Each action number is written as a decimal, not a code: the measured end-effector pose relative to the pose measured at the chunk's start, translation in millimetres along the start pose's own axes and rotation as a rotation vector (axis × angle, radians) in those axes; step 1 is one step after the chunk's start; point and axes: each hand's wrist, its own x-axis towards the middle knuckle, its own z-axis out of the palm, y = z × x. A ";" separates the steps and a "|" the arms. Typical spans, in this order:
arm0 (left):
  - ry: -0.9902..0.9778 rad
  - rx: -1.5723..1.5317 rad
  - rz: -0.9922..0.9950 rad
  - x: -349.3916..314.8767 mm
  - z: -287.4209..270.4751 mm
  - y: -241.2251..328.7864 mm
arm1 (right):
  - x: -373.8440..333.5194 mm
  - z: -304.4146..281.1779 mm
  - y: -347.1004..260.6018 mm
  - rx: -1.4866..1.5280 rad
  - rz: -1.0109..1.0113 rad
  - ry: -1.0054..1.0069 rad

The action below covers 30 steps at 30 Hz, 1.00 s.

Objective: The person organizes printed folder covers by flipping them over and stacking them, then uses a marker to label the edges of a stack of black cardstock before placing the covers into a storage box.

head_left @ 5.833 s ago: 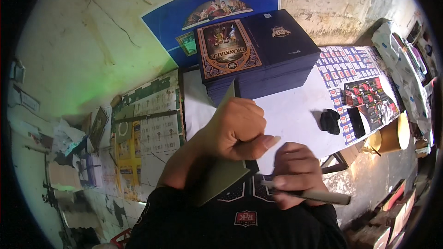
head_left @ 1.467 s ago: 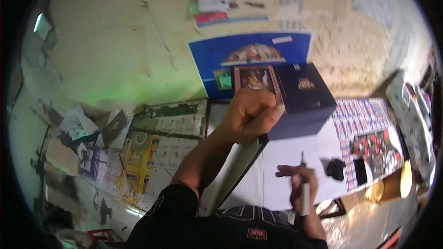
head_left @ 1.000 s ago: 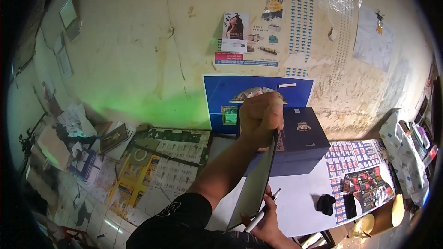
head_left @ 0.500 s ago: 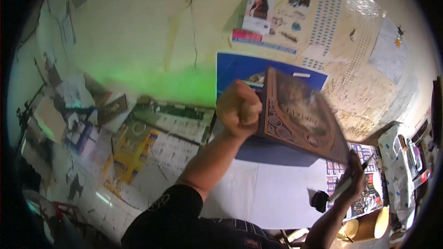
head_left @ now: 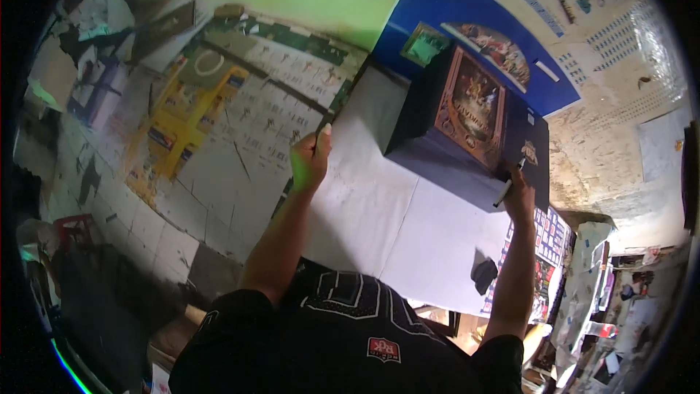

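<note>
A large dark box (head_left: 437, 164) sits on the white-covered table (head_left: 364, 211). On it shows a brown ornate panel (head_left: 474, 113) with a painted picture, beside a dark face (head_left: 536, 149) with a small gold emblem. At the box's near right corner is my right hand (head_left: 519, 197), closed round a slim black-and-white tool (head_left: 503, 193) whose exact kind I cannot make out. My left hand (head_left: 310, 160) is apart from the box, held up near the table's left edge, fingers curled and thumb up. Whatever it may grip is too small to name.
A blue board (head_left: 408, 11) with pictures leans on the wall behind the box. A small black object (head_left: 483, 275) lies near the table's front right. On the left are a low surface with printed sheets (head_left: 270, 109) and a yellow patterned piece (head_left: 179, 128). Clutter lines the right.
My left hand has left the box and come down to its left. The panel, tilted up at my right hand before, now rests with the box. My view has swung lower and leftward.
</note>
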 end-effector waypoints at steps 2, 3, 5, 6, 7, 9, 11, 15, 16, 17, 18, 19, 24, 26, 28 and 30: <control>0.045 0.067 -0.062 -7.6 -2.1 -13.9 | -1.5 3.3 7.9 0.133 0.019 0.010; 0.033 0.066 -0.067 -11.0 -2.5 -20.9 | -0.3 3.0 6.9 0.121 0.013 -0.017; 0.003 0.087 -0.137 -19.7 -0.9 -31.5 | 2.3 0.2 4.5 0.199 0.042 -0.042; 0.007 0.087 -0.153 -22.4 0.5 -35.5 | 2.2 0.2 3.6 0.193 0.040 -0.056; -0.022 0.065 -0.157 -23.7 1.6 -39.5 | 2.3 0.4 2.5 0.167 0.033 -0.045; -0.043 -0.002 -0.147 -23.0 6.8 -39.5 | 2.2 2.2 5.6 0.135 0.026 -0.038; -0.058 0.001 -0.176 -22.0 8.2 -36.4 | -0.2 6.0 14.5 0.155 0.005 -0.016; -0.052 -0.014 -0.177 -15.8 8.0 -37.5 | -0.1 7.4 7.1 0.156 0.028 -0.013; -0.052 -0.014 -0.177 -14.7 8.3 -39.9 | 0.3 7.0 3.8 0.164 0.004 0.011; -0.049 -0.038 -0.185 -14.1 8.9 -43.8 | 0.4 7.0 2.2 0.172 -0.020 0.036; -0.049 -0.064 -0.192 -12.3 9.4 -44.2 | 0.3 7.6 3.2 0.172 -0.018 0.037; -0.052 -0.063 -0.191 -11.1 9.9 -44.2 | 0.0 8.3 5.6 0.160 -0.012 0.043; -0.050 -0.041 -0.197 -8.0 7.9 -47.9 | 4.0 2.3 6.6 0.159 0.093 -0.014; -0.051 -0.040 -0.200 -8.3 6.4 -51.2 | 3.6 0.2 8.5 0.138 0.087 0.018; -0.051 -0.042 -0.202 -7.3 5.7 -54.2 | 7.0 -1.9 9.8 0.150 0.027 0.048; -0.042 -0.028 -0.208 -6.8 4.7 -55.2 | 12.6 -14.5 4.0 0.086 0.082 -0.050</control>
